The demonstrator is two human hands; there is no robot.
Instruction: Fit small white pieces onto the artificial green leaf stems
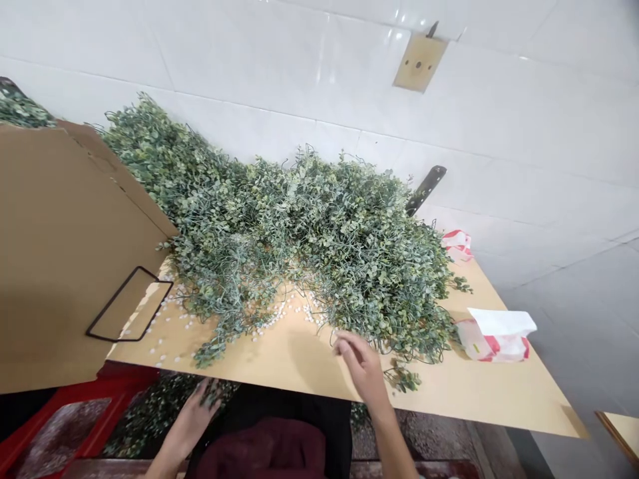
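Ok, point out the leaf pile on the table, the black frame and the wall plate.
Leaf pile (349, 246): head view, on leaves near its middle.
Black frame (112, 300): head view, on its left bar.
Wall plate (420, 64): head view, on its centre.

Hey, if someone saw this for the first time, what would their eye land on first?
Most likely the big heap of leafy green sprigs spread across the table, in front of the white tiled wall. Next comes the large brown cardboard box filling the left side. Then the right hand, at the heap's near edge.
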